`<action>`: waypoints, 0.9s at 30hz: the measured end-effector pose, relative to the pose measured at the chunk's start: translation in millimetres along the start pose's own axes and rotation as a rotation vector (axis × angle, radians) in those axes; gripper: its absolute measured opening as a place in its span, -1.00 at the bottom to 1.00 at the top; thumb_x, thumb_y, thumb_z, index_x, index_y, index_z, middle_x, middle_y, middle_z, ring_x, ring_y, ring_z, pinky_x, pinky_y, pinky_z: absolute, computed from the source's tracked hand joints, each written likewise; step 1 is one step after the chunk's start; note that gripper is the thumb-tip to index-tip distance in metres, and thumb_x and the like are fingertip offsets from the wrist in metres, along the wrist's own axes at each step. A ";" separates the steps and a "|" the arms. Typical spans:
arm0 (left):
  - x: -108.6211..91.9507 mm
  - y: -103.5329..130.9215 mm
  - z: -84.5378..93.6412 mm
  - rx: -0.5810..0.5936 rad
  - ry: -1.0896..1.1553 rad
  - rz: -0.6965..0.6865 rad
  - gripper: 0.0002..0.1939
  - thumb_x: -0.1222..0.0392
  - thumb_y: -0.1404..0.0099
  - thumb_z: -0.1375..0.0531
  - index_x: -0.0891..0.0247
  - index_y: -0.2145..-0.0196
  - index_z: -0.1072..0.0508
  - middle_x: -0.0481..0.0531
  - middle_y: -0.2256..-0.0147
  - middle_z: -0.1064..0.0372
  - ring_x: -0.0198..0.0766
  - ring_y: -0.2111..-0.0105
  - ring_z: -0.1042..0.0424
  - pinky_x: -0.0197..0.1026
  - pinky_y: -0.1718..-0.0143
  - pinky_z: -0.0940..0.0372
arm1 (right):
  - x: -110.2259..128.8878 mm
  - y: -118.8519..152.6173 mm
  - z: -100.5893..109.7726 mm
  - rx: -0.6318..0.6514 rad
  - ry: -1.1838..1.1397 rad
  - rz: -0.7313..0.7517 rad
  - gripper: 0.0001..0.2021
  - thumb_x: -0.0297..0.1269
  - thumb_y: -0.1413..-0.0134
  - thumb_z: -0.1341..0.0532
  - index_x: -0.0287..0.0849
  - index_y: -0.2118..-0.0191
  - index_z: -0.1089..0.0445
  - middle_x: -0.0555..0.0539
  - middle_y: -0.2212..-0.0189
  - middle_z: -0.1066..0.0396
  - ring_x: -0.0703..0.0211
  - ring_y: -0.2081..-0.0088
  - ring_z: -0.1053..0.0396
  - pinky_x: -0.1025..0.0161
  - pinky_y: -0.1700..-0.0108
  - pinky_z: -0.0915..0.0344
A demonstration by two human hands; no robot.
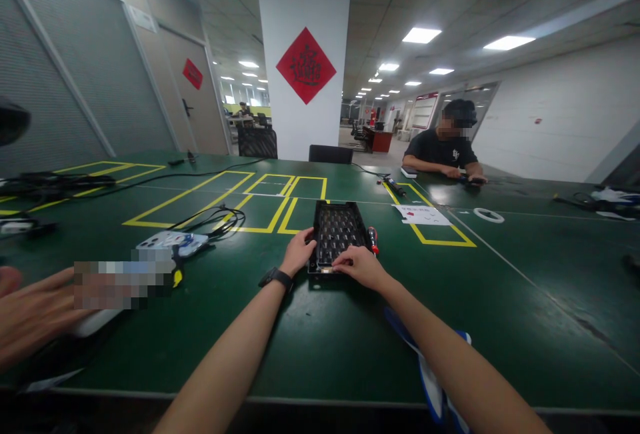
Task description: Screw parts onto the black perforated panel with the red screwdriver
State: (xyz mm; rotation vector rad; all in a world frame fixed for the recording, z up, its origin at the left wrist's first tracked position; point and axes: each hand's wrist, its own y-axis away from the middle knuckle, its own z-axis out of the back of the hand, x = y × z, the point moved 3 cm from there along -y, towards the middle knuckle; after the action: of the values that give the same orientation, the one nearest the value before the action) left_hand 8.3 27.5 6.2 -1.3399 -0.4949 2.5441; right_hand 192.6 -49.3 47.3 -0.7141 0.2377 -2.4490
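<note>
A black case [343, 226] with rows of small metal pieces, which looks like a screwdriver bit case, lies on the green table in front of me. My left hand [299, 251] grips its left edge, thumb on top; a dark watch is on that wrist. At the case's near end, my right hand [361, 266] has its fingertips pinched together beside a small pale strip [327, 270]. Whatever sits between those fingertips is too small to make out. Against the case's right side lies a red-and-black screwdriver handle [373, 241].
Another person's hand [45, 307] and a phone [173, 242] are at the left, near black cables [230, 217]. Beyond the case are yellow tape outlines, a paper sheet [423, 215] and a tape roll [489, 215]. A person [443, 147] sits across the table. Blue-white material [430, 374] lies under my right forearm.
</note>
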 end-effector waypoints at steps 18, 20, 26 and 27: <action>6.8 -2.0 -2.4 -0.005 -0.054 -0.032 -0.56 0.31 -0.11 -0.07 0.31 0.01 -0.36 0.08 0.02 -0.32 -0.19 -0.01 -0.29 -0.13 -0.10 -0.12 | -1.9 -0.3 -0.5 0.003 -0.014 -0.011 -0.78 -0.12 0.04 -0.21 -0.11 0.33 -0.50 -0.05 0.43 -0.45 0.26 0.39 -0.33 0.31 0.28 -0.19; 7.0 -1.9 -2.2 -0.007 -0.062 -0.033 -0.55 0.31 -0.12 -0.07 0.32 0.00 -0.36 0.08 0.01 -0.32 -0.19 -0.01 -0.29 -0.14 -0.11 -0.11 | -1.7 -0.4 -0.5 0.011 -0.012 -0.017 -0.78 -0.13 0.04 -0.21 -0.11 0.33 -0.50 -0.05 0.44 -0.44 0.27 0.40 -0.33 0.32 0.29 -0.19; 6.4 -1.7 -2.0 0.001 -0.053 -0.028 -0.55 0.30 -0.12 -0.06 0.31 -0.01 -0.34 0.08 0.01 -0.31 -0.19 -0.02 -0.28 -0.12 -0.11 -0.10 | -0.6 0.2 -0.1 0.008 -0.018 -0.019 -0.79 -0.13 0.04 -0.21 -0.12 0.33 -0.49 -0.04 0.44 -0.44 0.27 0.39 -0.32 0.32 0.29 -0.19; 6.5 -1.9 -2.1 0.002 -0.045 -0.023 -0.54 0.31 -0.12 -0.06 0.32 -0.01 -0.34 0.09 0.00 -0.31 -0.19 -0.02 -0.28 -0.12 -0.11 -0.10 | -0.4 0.3 0.0 0.003 -0.020 -0.016 -0.79 -0.13 0.03 -0.21 -0.12 0.33 -0.49 -0.04 0.44 -0.43 0.27 0.39 -0.32 0.32 0.29 -0.19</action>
State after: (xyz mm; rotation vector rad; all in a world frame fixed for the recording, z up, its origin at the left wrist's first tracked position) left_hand 6.5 31.9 0.9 -1.2705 -0.5128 2.5604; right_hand 193.0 -49.3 47.0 -0.7416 0.2210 -2.4556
